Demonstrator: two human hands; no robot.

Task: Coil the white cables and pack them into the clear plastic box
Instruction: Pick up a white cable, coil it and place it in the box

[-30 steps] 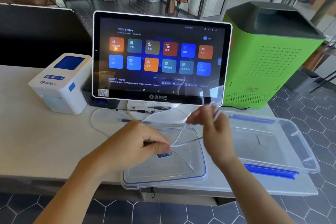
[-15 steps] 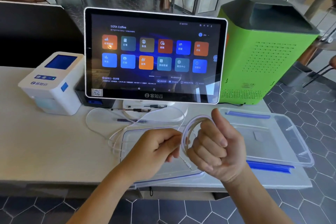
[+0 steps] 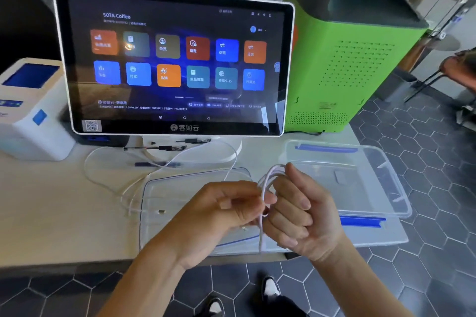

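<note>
A white cable coil [image 3: 268,177] of a few loops stands upright between my hands, above the front of the table. My right hand [image 3: 296,213] is shut around the coil, thumb up. My left hand [image 3: 226,208] pinches the same cable just left of the coil, and a loose end hangs down below them. Another white cable [image 3: 108,183] lies loose on the table to the left. The clear plastic box [image 3: 386,188] with blue clips stands open at the right. Its clear lid [image 3: 164,195] lies flat under my hands.
A large touchscreen terminal [image 3: 175,59] stands behind on a white base, with pens [image 3: 159,148] lying in front of it. A white label printer [image 3: 28,108] is at the left. A green machine [image 3: 345,59] stands at the right, off the table's end.
The stretched-out cable has been wound into loops in my right hand. My left hand moved in close to the coil, and the view shifted closer and to the right.
</note>
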